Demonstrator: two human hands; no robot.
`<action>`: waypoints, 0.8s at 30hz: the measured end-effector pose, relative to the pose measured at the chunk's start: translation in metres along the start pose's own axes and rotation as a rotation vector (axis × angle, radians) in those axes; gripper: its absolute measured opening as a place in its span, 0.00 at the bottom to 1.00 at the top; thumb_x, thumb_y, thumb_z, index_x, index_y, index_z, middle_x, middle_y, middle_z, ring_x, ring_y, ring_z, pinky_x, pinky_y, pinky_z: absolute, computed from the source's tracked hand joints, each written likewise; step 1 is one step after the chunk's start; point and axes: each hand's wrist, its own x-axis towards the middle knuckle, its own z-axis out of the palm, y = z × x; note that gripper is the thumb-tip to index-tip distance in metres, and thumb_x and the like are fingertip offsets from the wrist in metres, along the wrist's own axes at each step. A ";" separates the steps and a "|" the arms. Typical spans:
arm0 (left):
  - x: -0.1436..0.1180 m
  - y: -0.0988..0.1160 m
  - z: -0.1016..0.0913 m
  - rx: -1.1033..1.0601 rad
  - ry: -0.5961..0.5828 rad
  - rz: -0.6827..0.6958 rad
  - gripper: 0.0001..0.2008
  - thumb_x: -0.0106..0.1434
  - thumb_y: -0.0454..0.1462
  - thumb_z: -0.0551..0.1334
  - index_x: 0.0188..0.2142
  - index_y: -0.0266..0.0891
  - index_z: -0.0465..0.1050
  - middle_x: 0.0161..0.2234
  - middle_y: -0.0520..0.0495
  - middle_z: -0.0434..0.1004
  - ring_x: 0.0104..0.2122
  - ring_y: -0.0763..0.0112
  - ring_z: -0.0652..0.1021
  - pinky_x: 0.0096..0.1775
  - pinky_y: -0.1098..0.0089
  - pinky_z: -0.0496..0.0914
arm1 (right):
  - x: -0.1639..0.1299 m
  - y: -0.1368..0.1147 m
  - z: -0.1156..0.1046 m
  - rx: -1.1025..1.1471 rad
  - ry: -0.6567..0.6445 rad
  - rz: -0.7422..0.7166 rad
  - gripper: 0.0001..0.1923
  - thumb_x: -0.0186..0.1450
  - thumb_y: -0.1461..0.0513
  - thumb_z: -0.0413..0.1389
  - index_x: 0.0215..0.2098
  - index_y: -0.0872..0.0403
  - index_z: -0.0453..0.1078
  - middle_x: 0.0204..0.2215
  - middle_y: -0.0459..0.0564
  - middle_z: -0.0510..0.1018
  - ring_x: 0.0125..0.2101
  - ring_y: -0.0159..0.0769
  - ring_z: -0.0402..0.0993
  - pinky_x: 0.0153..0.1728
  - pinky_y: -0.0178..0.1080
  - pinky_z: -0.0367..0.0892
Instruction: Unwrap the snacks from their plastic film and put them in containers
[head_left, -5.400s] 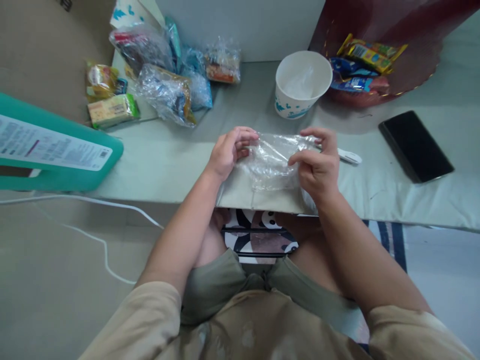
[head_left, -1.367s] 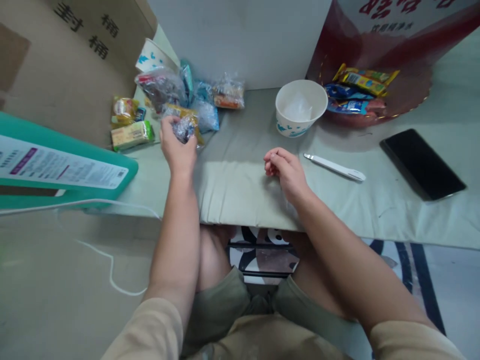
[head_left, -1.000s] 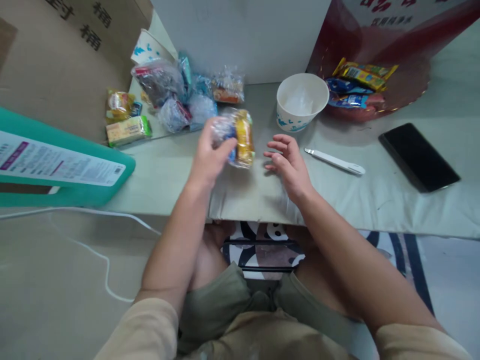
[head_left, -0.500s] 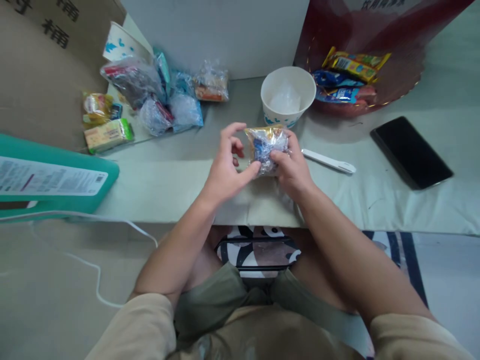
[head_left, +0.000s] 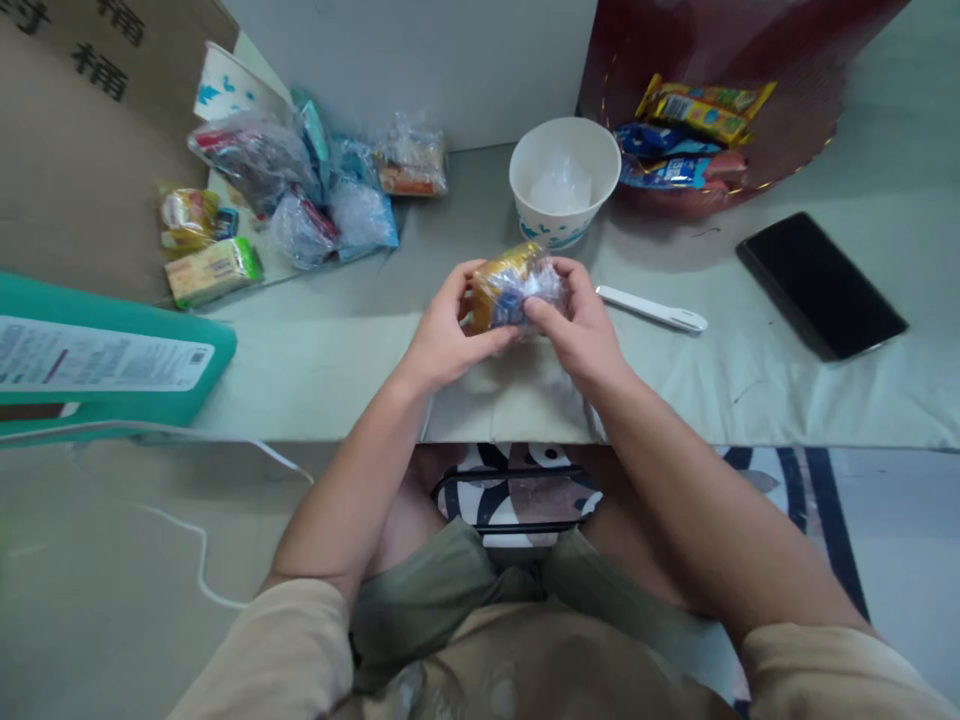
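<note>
Both my hands hold one small clear plastic bag of wrapped snacks [head_left: 508,288], yellow and blue inside, just above the pale grey-green table [head_left: 322,340]. My left hand [head_left: 444,335] grips its left side. My right hand [head_left: 581,325] pinches its right side with fingers over the top. A white paper bowl [head_left: 564,180] with clear plastic inside stands right behind the bag.
A pile of filled clear snack bags [head_left: 315,185] lies at the back left with loose sweets [head_left: 214,272]. A red tray [head_left: 705,150] holds wrapped snacks at the back right. A white plastic tool [head_left: 651,309], a black phone [head_left: 821,286] and a teal box [head_left: 105,360] lie around.
My left hand fetched a filled snack bag from the left pile and brought it to the middle. My right hand joined it, and the bag has been turned between both hands.
</note>
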 end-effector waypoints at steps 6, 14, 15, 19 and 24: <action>-0.001 -0.008 -0.006 -0.169 0.012 -0.050 0.37 0.57 0.60 0.69 0.61 0.52 0.65 0.53 0.44 0.79 0.49 0.55 0.83 0.48 0.56 0.79 | -0.003 0.001 -0.001 -0.063 -0.070 -0.039 0.26 0.57 0.45 0.68 0.47 0.46 0.66 0.39 0.47 0.76 0.41 0.39 0.74 0.46 0.43 0.73; 0.002 -0.015 -0.019 -0.051 0.197 -0.078 0.43 0.63 0.62 0.63 0.70 0.74 0.41 0.52 0.49 0.77 0.48 0.57 0.81 0.45 0.54 0.79 | -0.007 -0.005 -0.061 -1.161 0.331 -0.152 0.18 0.61 0.62 0.56 0.50 0.55 0.73 0.51 0.64 0.75 0.55 0.58 0.68 0.59 0.65 0.60; 0.002 -0.015 -0.020 -0.022 0.198 -0.064 0.40 0.64 0.63 0.62 0.69 0.72 0.43 0.53 0.47 0.76 0.49 0.57 0.81 0.45 0.55 0.79 | -0.008 -0.005 -0.069 -1.228 0.347 -0.109 0.18 0.61 0.62 0.56 0.49 0.56 0.74 0.52 0.66 0.75 0.55 0.60 0.68 0.57 0.65 0.61; 0.003 -0.019 -0.022 0.035 0.237 0.019 0.30 0.66 0.59 0.62 0.64 0.66 0.55 0.57 0.47 0.72 0.51 0.61 0.79 0.47 0.60 0.78 | -0.017 -0.005 -0.080 -1.240 0.320 -0.120 0.13 0.63 0.61 0.56 0.44 0.54 0.77 0.46 0.63 0.78 0.51 0.56 0.72 0.54 0.60 0.65; 0.006 -0.029 -0.020 0.109 0.192 0.215 0.31 0.66 0.52 0.66 0.64 0.60 0.57 0.58 0.46 0.69 0.52 0.62 0.78 0.50 0.63 0.77 | -0.040 -0.007 -0.029 -0.583 0.002 -0.244 0.21 0.72 0.46 0.51 0.54 0.48 0.70 0.29 0.46 0.75 0.30 0.36 0.73 0.36 0.41 0.70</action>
